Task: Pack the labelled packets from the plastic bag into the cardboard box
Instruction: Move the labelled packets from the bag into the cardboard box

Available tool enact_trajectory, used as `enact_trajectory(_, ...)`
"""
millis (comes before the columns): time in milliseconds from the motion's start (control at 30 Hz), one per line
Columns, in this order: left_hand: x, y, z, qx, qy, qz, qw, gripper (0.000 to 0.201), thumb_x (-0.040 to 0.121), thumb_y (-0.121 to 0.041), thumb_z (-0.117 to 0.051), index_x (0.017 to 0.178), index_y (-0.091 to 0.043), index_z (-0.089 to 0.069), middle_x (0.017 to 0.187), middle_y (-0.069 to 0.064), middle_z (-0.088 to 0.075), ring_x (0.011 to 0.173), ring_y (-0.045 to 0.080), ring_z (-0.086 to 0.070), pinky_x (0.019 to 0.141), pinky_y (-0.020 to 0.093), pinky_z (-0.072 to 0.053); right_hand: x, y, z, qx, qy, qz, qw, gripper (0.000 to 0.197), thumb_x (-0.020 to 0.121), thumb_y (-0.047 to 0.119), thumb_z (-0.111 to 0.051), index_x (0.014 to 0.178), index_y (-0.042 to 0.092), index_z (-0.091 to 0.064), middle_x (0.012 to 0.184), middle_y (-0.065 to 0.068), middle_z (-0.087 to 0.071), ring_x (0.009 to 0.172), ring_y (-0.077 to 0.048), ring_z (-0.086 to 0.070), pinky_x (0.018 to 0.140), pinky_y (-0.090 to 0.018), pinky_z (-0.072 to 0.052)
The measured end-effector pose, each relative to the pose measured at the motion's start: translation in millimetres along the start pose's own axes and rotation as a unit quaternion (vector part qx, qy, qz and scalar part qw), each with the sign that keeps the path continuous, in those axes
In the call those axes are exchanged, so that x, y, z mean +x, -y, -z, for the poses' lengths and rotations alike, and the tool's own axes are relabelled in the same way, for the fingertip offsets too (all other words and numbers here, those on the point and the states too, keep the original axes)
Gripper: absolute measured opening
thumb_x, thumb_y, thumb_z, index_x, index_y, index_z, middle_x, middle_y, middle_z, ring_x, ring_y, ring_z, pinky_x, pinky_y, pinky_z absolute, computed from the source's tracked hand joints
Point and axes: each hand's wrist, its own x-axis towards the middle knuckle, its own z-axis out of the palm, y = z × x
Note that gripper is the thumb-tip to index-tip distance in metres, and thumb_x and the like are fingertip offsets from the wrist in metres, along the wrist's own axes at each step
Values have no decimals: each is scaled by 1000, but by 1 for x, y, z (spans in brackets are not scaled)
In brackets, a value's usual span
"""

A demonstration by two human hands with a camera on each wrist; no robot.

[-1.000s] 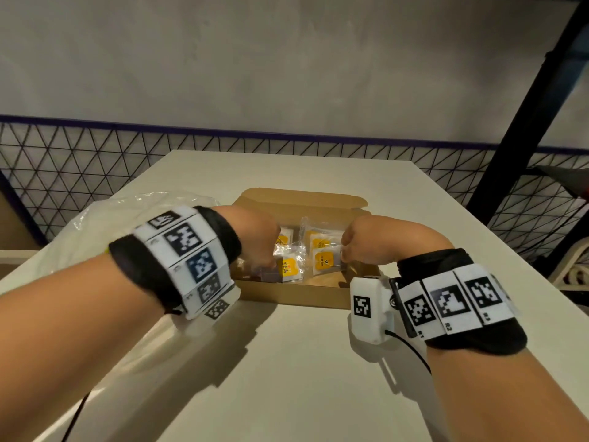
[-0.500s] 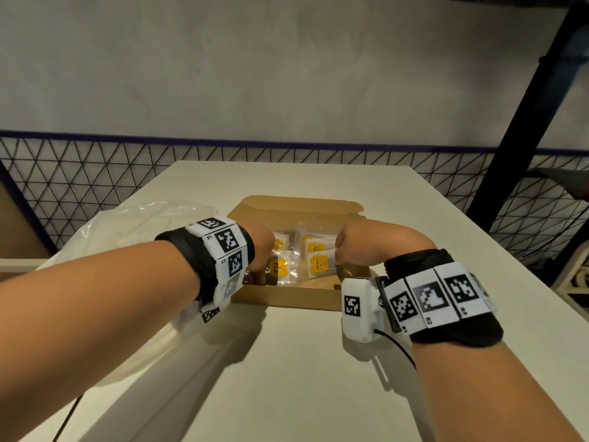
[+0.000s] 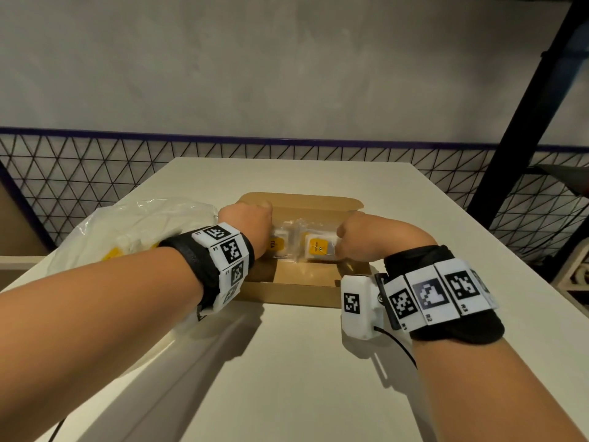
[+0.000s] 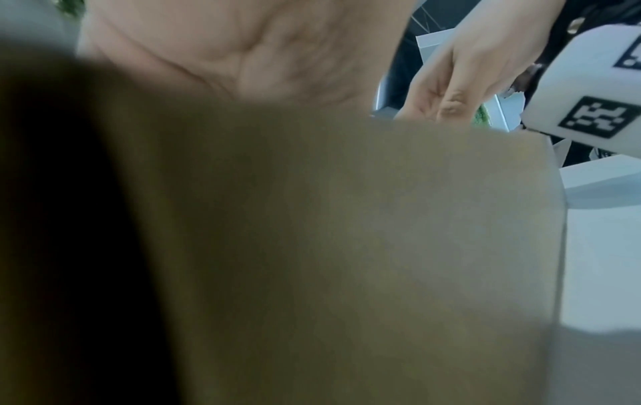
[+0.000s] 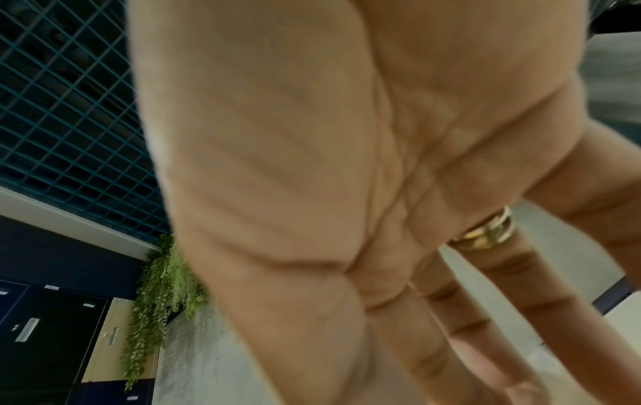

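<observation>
**A:** How far along are we with the packing?

**B:** Part way, by my reading. From my head camera I see the cardboard box (image 3: 288,293) open on the worktop (image 3: 287,378), with at least two packets (image 3: 320,248) with yellow labels lying side by side in its far half. The near half of the floor shows bare cardboard.

**A:** And the plastic bag?

**B:** It lies just left of the box, crumpled. The bag (image 3: 127,231) is cloudy, but I make out yellow patches through it, so I judge more packets are waiting inside. How many, I cannot tell.

**A:** What are the hands doing?

**B:** Both are down in the box. My left hand (image 3: 247,223) is at the left packet, knuckles up, fingers hidden behind the hand, so I cannot tell whether it pinches anything. My right hand (image 3: 360,237) is at the right packet's edge. The right wrist view shows its fingers (image 5: 492,309) fairly straight and spread, so I read it as pressing or nudging, not gripping.

**A:** What's left, then?

**B:** Settling these two flat, then fetching the rest from the bag.
</observation>
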Motion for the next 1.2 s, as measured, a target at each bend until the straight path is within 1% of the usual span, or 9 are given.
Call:
enact_trajectory(133, 0, 2, 1, 33, 26, -6, 999, 22, 90, -18, -52, 109, -13, -60, 90, 3, -56, 91, 23, -60, 68, 30, -42, 0, 2, -1, -1, 1, -2, 1000, 26, 91, 17, -47, 113, 7, -57, 114, -8, -60, 97, -22, -57, 80, -28, -45)
enact_trajectory(300, 0, 5, 7, 37, 41, 23, 998, 26, 85, -35, -64, 100, -14, -64, 69, -2, -46, 74, 19, -50, 64, 28, -41, 0, 4, -2, -8, 9, -11, 1000, 31, 90, 19, -51, 118, 10, -59, 122, -6, -58, 106, -22, -57, 81, -28, -44)
enact_trajectory(433, 2, 11, 12, 5, 67, 32, 997, 50, 73, -51, -73, 103, -13, -59, 82, 1, -55, 78, 19, -54, 65, 29, -43, -2, 4, 1, -20, 1, -11, 1000, 29, 90, 18, -50, 116, 8, -59, 119, -7, -56, 99, -21, -57, 74, -25, -43)
enact_trajectory(500, 2, 14, 11, -20, 43, 36, 998, 58, 71, -47, -75, 111, -12, -52, 93, 3, -60, 86, 21, -59, 66, 31, -43, -1, 4, 1, -19, -1, -6, 1000, 15, 90, 16, -49, 96, 8, -60, 102, -7, -57, 83, -19, -53, 61, -22, -39)
enact_trajectory(567, 0, 15, 9, -33, 1, 31, 999, 58, 74, -37, -76, 117, -11, -47, 101, 4, -61, 86, 22, -59, 65, 31, -42, -1, 4, 1, -16, 0, -7, 1000, 13, 90, 15, -48, 92, 8, -59, 94, -6, -58, 80, -19, -53, 57, -21, -38)
enact_trajectory(700, -4, 11, 8, -50, -45, -33, 997, 26, 86, -19, -60, 109, -11, -52, 91, 4, -54, 88, 24, -58, 68, 31, -44, -4, 7, 1, -5, 2, -2, 1000, 33, 90, 18, -50, 120, 7, -59, 122, -9, -61, 108, -24, -59, 87, -30, -48)
enact_trajectory(833, -7, 7, 1, -30, 12, -135, 990, 6, 90, -20, -51, 87, -16, -53, 96, 5, -60, 83, 22, -55, 70, 29, -47, -10, 12, 1, -36, 51, 21, 998, 37, 93, 20, -49, 128, 10, -54, 128, -9, -57, 117, -26, -53, 97, -34, -43)
enact_trajectory(1033, -8, 9, -3, 27, 104, -150, 983, 25, 93, -15, -44, 103, -11, -66, 97, 4, -63, 85, 22, -58, 68, 26, -44, -9, 14, -2, -43, 71, 21, 996, 39, 89, 17, -53, 128, 12, -54, 129, -9, -57, 117, -27, -54, 97, -35, -43)
enact_trajectory(1200, -13, 6, 1, 50, 146, -174, 973, 34, 95, -10, -40, 122, -15, -59, 119, 5, -61, 106, 23, -58, 86, 27, -45, -7, 13, -5, -54, 84, 38, 994, 41, 90, 15, -49, 130, 17, -53, 133, -6, -53, 118, -26, -51, 95, -33, -43)
